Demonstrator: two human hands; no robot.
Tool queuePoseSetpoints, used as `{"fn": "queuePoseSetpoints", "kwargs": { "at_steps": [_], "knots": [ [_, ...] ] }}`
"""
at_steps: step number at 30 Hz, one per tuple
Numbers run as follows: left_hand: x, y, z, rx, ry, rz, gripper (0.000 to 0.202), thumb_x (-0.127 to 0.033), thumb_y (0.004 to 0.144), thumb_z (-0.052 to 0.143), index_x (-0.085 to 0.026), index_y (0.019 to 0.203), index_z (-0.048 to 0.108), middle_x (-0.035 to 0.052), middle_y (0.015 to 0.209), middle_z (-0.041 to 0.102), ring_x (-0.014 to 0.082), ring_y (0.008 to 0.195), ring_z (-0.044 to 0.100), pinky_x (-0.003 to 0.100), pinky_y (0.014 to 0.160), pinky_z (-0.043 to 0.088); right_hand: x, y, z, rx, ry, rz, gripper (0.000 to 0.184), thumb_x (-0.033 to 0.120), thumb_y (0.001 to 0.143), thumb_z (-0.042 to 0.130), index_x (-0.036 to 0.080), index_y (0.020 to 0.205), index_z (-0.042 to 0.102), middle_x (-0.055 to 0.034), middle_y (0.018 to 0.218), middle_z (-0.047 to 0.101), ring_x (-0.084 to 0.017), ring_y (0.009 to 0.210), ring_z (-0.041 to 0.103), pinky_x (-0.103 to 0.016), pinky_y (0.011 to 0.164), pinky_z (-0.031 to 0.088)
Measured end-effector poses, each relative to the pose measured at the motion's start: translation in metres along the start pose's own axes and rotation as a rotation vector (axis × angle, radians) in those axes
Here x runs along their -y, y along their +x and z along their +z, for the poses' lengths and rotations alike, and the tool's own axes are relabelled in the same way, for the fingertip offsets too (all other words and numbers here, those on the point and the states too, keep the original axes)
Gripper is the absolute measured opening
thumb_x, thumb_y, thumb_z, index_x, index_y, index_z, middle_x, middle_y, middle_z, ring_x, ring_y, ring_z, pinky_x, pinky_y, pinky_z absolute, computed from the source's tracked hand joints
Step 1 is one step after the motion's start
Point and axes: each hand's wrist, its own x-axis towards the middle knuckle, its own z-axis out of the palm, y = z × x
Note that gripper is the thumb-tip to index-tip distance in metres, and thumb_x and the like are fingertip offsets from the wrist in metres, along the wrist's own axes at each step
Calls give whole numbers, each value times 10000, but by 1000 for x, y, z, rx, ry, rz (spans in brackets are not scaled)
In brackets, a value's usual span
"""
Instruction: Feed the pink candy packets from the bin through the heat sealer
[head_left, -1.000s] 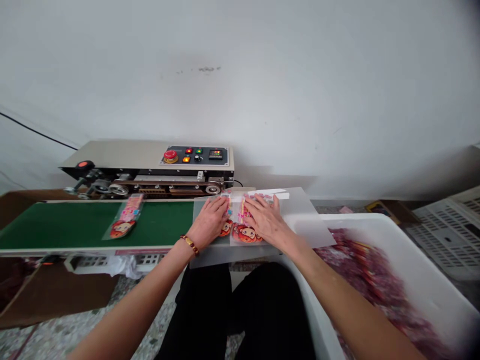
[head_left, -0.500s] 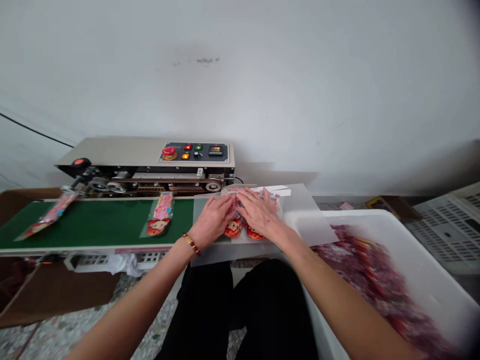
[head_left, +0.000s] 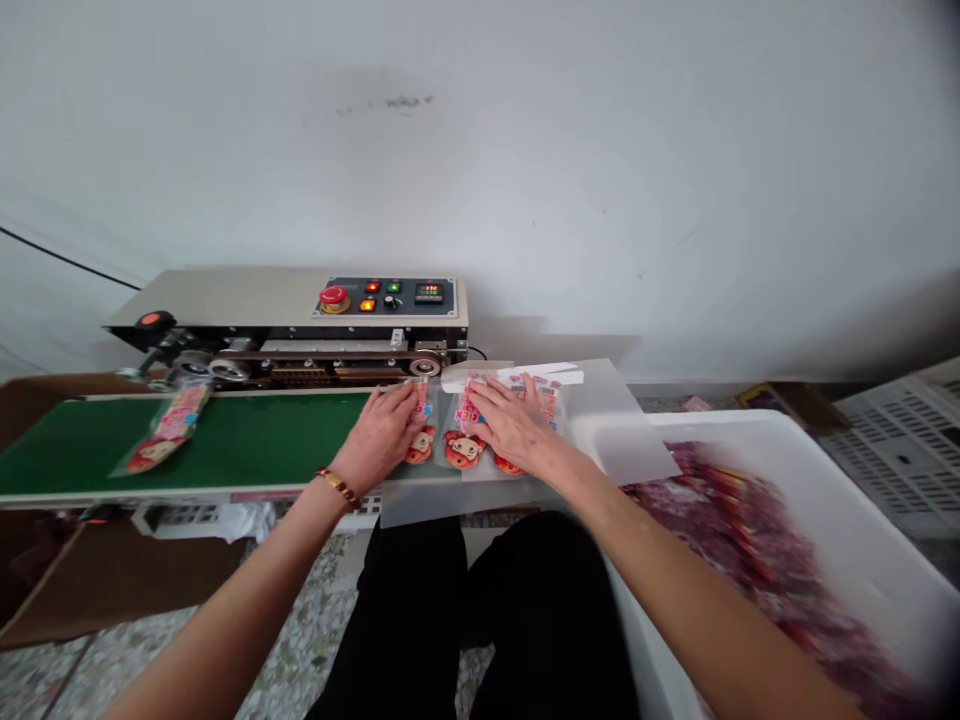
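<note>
My left hand (head_left: 381,432) rests with its fingers stretched over a clear plastic packet (head_left: 420,445) at the right end of the green conveyor belt (head_left: 277,440). Inside that packet are pink print and a red-haired cartoon face. My right hand (head_left: 513,418) lies flat, fingers spread, across more such packets (head_left: 464,447) on a translucent sheet (head_left: 615,420). Its fingers partly cover them. Farther left on the belt, another packet (head_left: 169,430) lies tilted, its top end at the rollers of the band sealer (head_left: 285,300).
A white foam box (head_left: 765,430) full of pinkish packets (head_left: 750,560) stands at the right. Beyond it are white plastic crates (head_left: 885,460). A cardboard box (head_left: 112,580) sits below the belt at left. The grey wall (head_left: 525,180) rises behind.
My left hand has moved left, sliding one packet away from the others. The packet on the belt has travelled left, and the one ahead of it is gone from the belt. My right hand stays nearly still.
</note>
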Motion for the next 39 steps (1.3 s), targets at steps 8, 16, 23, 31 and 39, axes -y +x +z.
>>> {"fn": "queuePoseSetpoints", "kwargs": {
  "at_steps": [8,16,23,31,39],
  "knots": [
    [-17,8,-8,-39,-1,54,397,-252,995,408,-181,1334,601,142,1435,612,267,1384,529,563,1249,281,0,18,1,33,68,-60,455,339,1055,407,211,1472,534,-99,1558,507,-298,1477,400,-681,1241,91],
    [-45,17,18,5,-87,53,470,-301,1046,329,-159,1467,478,149,1558,487,272,1457,441,544,1225,334,-29,-21,-13,-32,-41,50,398,361,1051,415,226,1365,619,-111,1518,552,-345,1463,403,-744,1184,94],
    [9,-8,-1,-3,22,-50,398,-339,1026,416,-236,1380,567,98,1531,534,272,1416,498,548,1237,310,-14,-1,5,-9,8,14,409,379,1057,410,225,1384,603,-112,1516,555,-326,1464,404,-719,1205,119],
    [-23,3,-12,-45,41,34,356,-220,1023,411,-150,1319,595,138,1414,634,242,1364,555,529,1251,291,4,9,0,-54,42,-28,396,304,1053,413,228,1392,603,-100,1515,558,-317,1438,447,-694,1226,136],
    [-47,24,19,15,-59,70,465,-278,1010,413,-151,1449,500,159,1534,516,283,1460,446,565,1234,316,-38,-47,-9,-84,-82,126,447,322,1055,369,179,1434,560,-158,1540,517,-361,1458,409,-770,1169,113]
  ]
}}
